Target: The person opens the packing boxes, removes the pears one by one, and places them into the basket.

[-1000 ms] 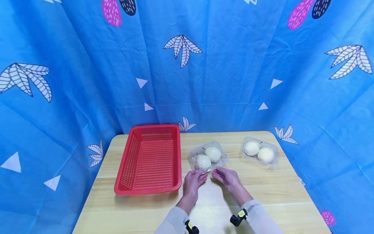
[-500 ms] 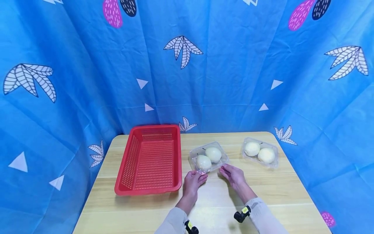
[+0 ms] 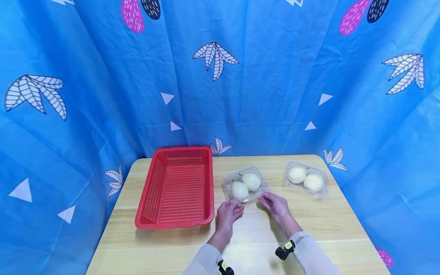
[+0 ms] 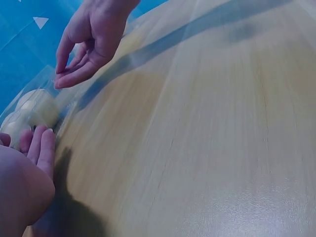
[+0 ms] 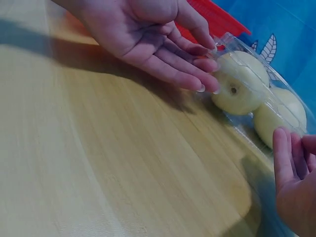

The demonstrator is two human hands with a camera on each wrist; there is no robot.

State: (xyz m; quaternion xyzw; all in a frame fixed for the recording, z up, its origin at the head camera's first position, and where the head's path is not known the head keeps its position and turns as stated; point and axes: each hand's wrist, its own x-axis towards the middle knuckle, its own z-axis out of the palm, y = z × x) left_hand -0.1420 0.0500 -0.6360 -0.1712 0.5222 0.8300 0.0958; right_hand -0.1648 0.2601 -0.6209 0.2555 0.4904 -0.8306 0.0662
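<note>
A clear plastic clamshell box (image 3: 253, 196) stands near the middle of the table, holding two pale yellow pears (image 3: 239, 191) with dark stems. My left hand (image 3: 225, 217) pinches its front left corner between thumb and fingertips. At the front right corner, my right hand (image 3: 276, 208) pinches the edge with its thumb and fingers. In the right wrist view, the left thumb and index finger are at the lid's edge, and the other fingers (image 5: 182, 74) stretch out below. The left wrist view shows the right hand (image 4: 94, 44) with its fingertips together at the box's corner.
To the left stands a red perforated plastic basket (image 3: 205, 219). A second clear box (image 3: 322, 193) with two pears (image 3: 297, 175) lies at the back right of the wooden table (image 3: 165, 252). A blue patterned curtain (image 3: 268, 95) hangs behind the table and along both sides.
My right hand has slid rightward along the box's front edge to its right corner. The left hand has stayed at the left corner, and the box has barely moved.
</note>
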